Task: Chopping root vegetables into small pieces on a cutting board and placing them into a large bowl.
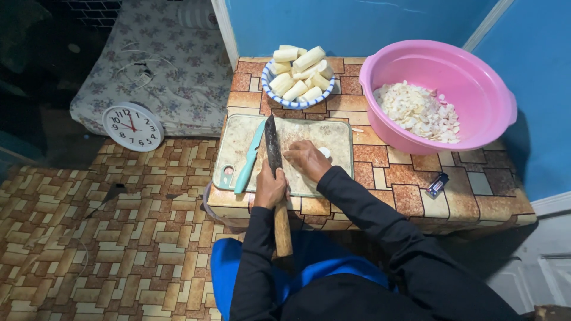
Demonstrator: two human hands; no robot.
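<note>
Gripping a long dark-bladed knife point(273, 148) by its wooden handle, left hand point(270, 189) at frame centre, fingers wrapped tight. Right hand point(306, 159) beside it, fingers curled down, pinning a small white cassava piece point(324, 152) on the cutting board point(238, 139). 1 teal knife point(248, 159) lying left on the board. Above: 1 blue-rimmed bowl point(279, 98) of peeled cassava chunks point(300, 74); upper right, 1 pink basin point(440, 71) of slices point(419, 110).
</note>
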